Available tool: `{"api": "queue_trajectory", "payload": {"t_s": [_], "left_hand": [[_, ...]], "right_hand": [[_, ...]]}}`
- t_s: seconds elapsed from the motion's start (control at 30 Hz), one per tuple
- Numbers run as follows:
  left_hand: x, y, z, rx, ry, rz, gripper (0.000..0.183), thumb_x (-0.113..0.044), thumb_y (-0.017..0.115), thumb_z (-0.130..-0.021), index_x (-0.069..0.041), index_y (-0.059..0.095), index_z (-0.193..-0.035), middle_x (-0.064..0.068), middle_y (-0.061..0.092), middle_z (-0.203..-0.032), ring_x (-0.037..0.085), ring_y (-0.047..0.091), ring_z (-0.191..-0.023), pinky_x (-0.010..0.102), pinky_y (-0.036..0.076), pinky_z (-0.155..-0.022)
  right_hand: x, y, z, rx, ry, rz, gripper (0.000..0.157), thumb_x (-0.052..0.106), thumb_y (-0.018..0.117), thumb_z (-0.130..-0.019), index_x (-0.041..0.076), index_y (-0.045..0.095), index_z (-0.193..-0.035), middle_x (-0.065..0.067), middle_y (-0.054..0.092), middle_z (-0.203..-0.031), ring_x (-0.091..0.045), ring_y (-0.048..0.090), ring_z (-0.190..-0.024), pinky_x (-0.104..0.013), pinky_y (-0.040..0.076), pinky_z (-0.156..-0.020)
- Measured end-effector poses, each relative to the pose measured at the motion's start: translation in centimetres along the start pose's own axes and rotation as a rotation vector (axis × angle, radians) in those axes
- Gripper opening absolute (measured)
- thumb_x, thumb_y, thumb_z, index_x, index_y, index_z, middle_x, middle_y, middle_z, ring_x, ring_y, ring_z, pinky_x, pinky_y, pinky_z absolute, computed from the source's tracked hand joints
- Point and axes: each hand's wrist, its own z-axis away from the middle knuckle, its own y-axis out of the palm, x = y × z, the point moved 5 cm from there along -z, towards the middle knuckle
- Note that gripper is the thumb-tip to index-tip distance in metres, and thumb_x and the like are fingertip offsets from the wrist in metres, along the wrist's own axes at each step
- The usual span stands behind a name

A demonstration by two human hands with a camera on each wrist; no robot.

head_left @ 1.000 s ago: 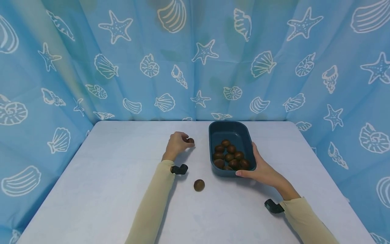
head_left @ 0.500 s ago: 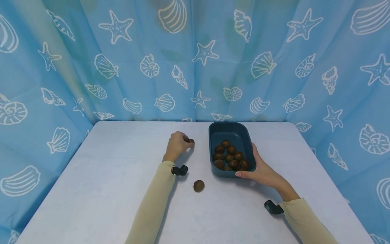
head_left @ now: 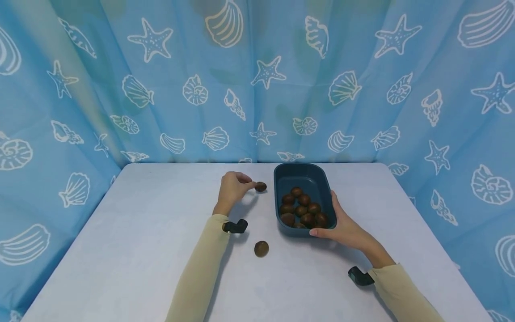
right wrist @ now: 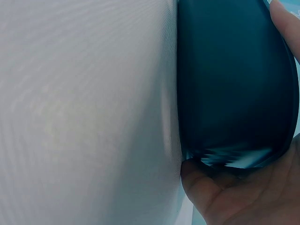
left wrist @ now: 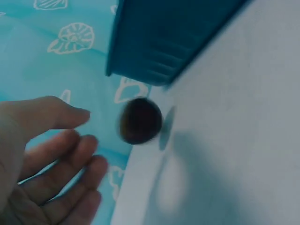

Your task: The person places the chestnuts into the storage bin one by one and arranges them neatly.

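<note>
My left hand (head_left: 234, 190) is at the far middle of the table, fingers loosely bent. In the left wrist view a gap separates its fingertips from a dark brown, roundish chestnut-like thing (left wrist: 140, 121), which looks blurred. The head view has this brown piece (head_left: 260, 187) just right of those fingertips, left of a dark blue rectangular box (head_left: 283, 169). With thumb at the near side and fingers along the right side, my right hand (head_left: 348, 228) grips the box at its near right corner. Several similar brown pieces (head_left: 304, 200) lie inside, mostly at the near end.
Another brown piece (head_left: 261, 248) lies on the white tabletop (head_left: 132, 250), nearer than the box and right of my left forearm. A blue curtain (head_left: 169, 103) with shell and starfish prints hangs behind and at both sides.
The brown piece at my left fingertips has shifted right, toward the box, and is now apart from the hand. My right hand keeps its grip on the box. The head view has tilted slightly.
</note>
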Motion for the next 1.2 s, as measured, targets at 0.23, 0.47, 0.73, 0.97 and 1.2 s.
{"api": "queue_trajectory", "payload": {"t_s": [0.23, 0.47, 0.73, 0.97, 1.2], "left_hand": [[-0.3, 1.3, -0.5, 0.084, -0.012, -0.071, 0.045, -0.033, 0.081, -0.089, -0.006, 0.074, -0.123, 0.012, 0.075, -0.122, 0.028, 0.07, -0.11, 0.044, 0.059, -0.089], [-0.9, 2.1, -2.5, 0.119, 0.002, -0.122, 0.049, -0.031, 0.082, -0.088, -0.002, 0.071, -0.126, 0.015, 0.072, -0.127, 0.032, 0.069, -0.114, 0.048, 0.057, -0.096], [-1.1, 3.3, -3.9, 0.232, 0.003, -0.269, 0.052, -0.03, 0.085, -0.087, -0.006, 0.07, -0.131, 0.011, 0.071, -0.131, 0.029, 0.067, -0.117, 0.045, 0.055, -0.102], [-1.5, 4.2, -4.3, 0.255, 0.081, -0.305, 0.04, -0.025, 0.085, -0.087, -0.004, 0.075, -0.119, 0.012, 0.075, -0.117, 0.026, 0.069, -0.103, 0.045, 0.057, -0.095], [-1.3, 4.6, -4.2, 0.253, 0.106, -0.306, 0.02, -0.018, 0.082, -0.089, -0.004, 0.078, -0.103, 0.008, 0.073, -0.091, 0.019, 0.059, -0.078, 0.033, 0.051, -0.074]], "right_hand": [[0.1, -0.3, 0.1, -0.008, -0.001, 0.008, 0.136, 0.049, 0.082, -0.084, 0.021, -0.026, -0.162, -0.021, -0.009, -0.174, -0.055, 0.007, -0.158, -0.076, 0.024, -0.117], [0.3, -0.5, 0.1, -0.011, -0.011, -0.009, 0.136, 0.046, 0.083, -0.083, 0.024, -0.026, -0.162, -0.019, -0.008, -0.175, -0.053, 0.008, -0.158, -0.077, 0.024, -0.117], [0.3, -0.2, -0.1, -0.007, -0.039, -0.022, 0.137, 0.046, 0.084, -0.082, 0.024, -0.025, -0.163, -0.02, -0.007, -0.175, -0.053, 0.008, -0.158, -0.077, 0.023, -0.117], [0.0, 0.0, 0.0, -0.011, -0.021, -0.043, 0.136, 0.046, 0.084, -0.082, 0.025, -0.024, -0.163, -0.018, -0.007, -0.175, -0.052, 0.007, -0.159, -0.076, 0.023, -0.118], [0.1, 0.1, 0.1, -0.009, -0.021, -0.04, 0.136, 0.047, 0.084, -0.083, 0.024, -0.023, -0.163, -0.019, -0.007, -0.175, -0.053, 0.008, -0.158, -0.077, 0.024, -0.117]]}}
